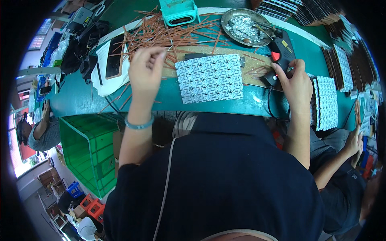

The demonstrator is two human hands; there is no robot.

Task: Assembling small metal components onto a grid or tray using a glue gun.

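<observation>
A white panel of printed circuit boards (209, 78) with a dense dark pattern lies flat on the bench in front of me. My left hand (146, 68) is raised beyond its left edge, fingers curled and thumb pressed to the forefinger. Something thin and pale shows at those fingertips, too small to name. At the right, my right hand (296, 82) has thumb and fingers around the lower end of a black corded gun-shaped tool (284, 49) with a red trigger. A small red light glows near its cable end, and its nose points toward a round metal dish (226, 25).
Brown strips (161, 34) are heaped at the far left beside a teal box-shaped device (179, 14). A dark phone-like slab (115, 56) rests on white paper. More panels (326, 102) stand stacked right, where a co-worker's hand (354, 142) shows. A green crate (90, 152) stands below left.
</observation>
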